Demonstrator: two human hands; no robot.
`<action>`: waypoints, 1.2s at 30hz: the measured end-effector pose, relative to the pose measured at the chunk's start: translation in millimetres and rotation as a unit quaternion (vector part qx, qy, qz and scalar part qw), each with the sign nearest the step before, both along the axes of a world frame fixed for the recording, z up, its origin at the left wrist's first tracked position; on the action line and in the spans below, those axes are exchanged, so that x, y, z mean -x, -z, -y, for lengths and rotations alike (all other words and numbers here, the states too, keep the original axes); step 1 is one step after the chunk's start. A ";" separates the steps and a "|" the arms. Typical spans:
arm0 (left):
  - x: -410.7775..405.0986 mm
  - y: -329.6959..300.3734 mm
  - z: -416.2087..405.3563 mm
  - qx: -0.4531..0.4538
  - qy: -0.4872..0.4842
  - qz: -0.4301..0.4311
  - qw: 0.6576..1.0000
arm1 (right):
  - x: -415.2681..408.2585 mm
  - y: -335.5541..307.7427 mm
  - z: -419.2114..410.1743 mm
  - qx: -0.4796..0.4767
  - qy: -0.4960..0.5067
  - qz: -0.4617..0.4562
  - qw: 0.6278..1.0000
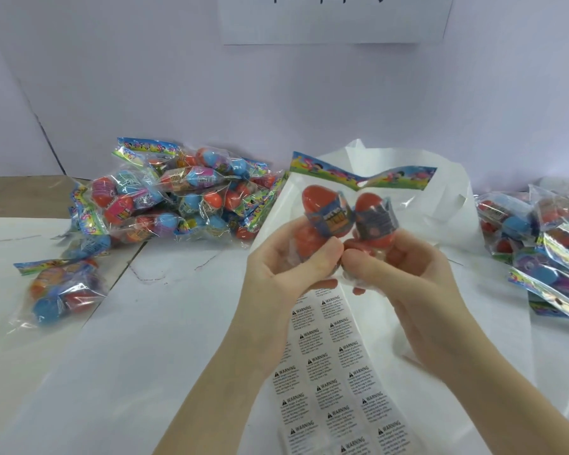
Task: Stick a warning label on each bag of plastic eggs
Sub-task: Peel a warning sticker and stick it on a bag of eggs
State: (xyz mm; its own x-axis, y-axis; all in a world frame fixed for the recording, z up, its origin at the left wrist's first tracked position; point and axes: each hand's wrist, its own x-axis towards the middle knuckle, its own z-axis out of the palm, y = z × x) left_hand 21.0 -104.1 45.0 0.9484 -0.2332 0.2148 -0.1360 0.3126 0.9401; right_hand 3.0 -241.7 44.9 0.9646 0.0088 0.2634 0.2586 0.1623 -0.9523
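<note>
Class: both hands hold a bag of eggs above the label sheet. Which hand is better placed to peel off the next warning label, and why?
Probably the left hand: the warning label sheet lies directly beneath its wrist, while the right hand sits further to the side and can hold the bag of eggs.

red eggs, blk/wht label sheet, cartoon-print bag header

Background stuff around the workspace, nothing fancy

Straight up above the grip there's a white paper sign with big black characters, cut off at the top and stuck on a pale lilac wall. Right behind the grip sits a crumpled white plastic sheet. Below and left of the grip are flat white table-cover sheets, and far left a strip of bare brown wooden tabletop shows.
</note>
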 end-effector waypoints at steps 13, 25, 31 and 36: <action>-1.6 4.3 2.2 -0.061 -0.034 -0.034 0.997 | -0.1 -1.5 -0.1 0.051 0.045 -0.091 0.994; -5.7 3.2 -3.6 -0.065 -0.081 -0.024 0.994 | -0.5 -6.6 9.6 0.060 0.007 -0.108 0.992; -8.4 5.1 -0.2 -0.115 -0.184 -0.017 0.976 | -9.6 -12.9 25.9 -0.201 0.205 -0.008 0.958; -13.1 7.7 -5.8 -0.084 -0.296 -0.004 0.952 | -10.2 -11.0 24.4 -0.194 0.168 -0.010 0.967</action>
